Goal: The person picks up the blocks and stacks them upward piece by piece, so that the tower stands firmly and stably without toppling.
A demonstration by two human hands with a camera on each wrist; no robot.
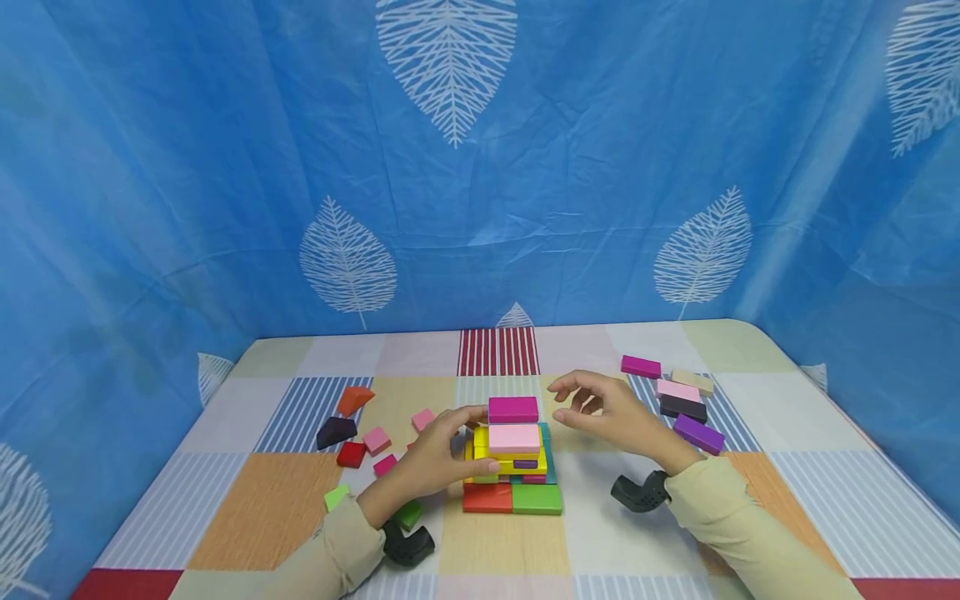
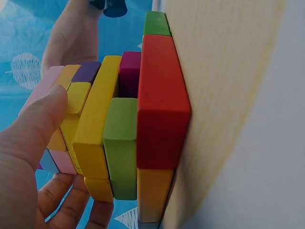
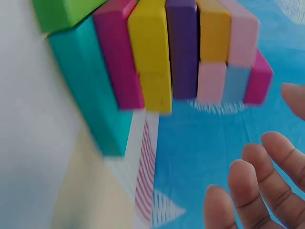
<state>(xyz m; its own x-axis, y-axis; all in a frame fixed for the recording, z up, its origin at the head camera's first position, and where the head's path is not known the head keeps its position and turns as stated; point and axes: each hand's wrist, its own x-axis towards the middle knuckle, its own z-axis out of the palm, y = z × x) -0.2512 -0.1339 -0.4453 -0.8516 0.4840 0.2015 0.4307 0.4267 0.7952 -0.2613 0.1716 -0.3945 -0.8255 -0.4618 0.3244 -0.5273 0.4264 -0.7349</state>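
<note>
A stepped stack of coloured wooden blocks (image 1: 480, 458) stands mid-table. Its bottom layer shows a red block (image 2: 163, 71) and a green block (image 1: 537, 499), with a teal block (image 3: 90, 86) on the right. Yellow and purple blocks form the middle; a pink block (image 1: 513, 439) and a magenta block (image 1: 513, 409) lie on top. My left hand (image 1: 431, 458) grips the stack's left side, thumb at the front against the upper blocks and fingers round behind. Just right of the stack, my right hand (image 1: 611, 412) hovers with loosely bent fingers, apart from the blocks and holding nothing.
Loose blocks lie left of the stack, among them an orange piece (image 1: 354, 400), a black piece (image 1: 336, 432) and a red block (image 1: 351, 454). On the right lie a magenta block (image 1: 641, 367), a black block (image 1: 682, 407) and a purple block (image 1: 699, 434). A blue curtain (image 1: 480, 208) hangs behind.
</note>
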